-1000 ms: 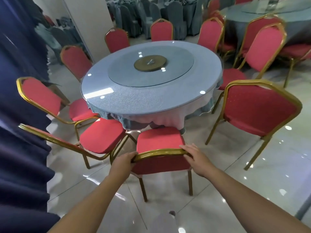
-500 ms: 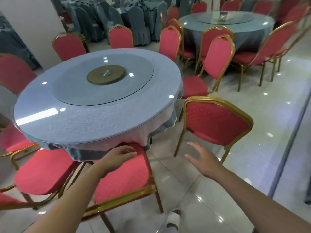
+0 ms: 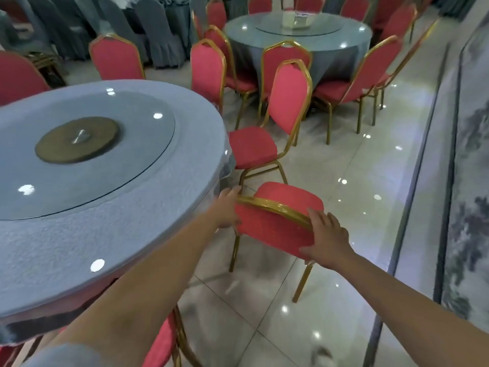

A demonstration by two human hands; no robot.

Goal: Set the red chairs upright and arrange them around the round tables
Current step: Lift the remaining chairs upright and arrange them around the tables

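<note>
Reaching forward, left grip (image 3: 227, 207) and right grip (image 3: 326, 234) clasp the red chair (image 3: 270, 229) backrest.

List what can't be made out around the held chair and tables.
Head view only:
- Held red chair: front legs hidden by its own seat and backrest.
- Left hand: whether it grips, hidden by the backrest.
- Object on the far round table: blurred, too small.
- Second chair under the near round table: cut by bottom edge and forearm.

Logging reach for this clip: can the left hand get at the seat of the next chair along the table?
Probably yes. The left hand grips the held chair at its back corner; the next chair stands just beyond, with only floor between, though the hand must let go first.
</note>
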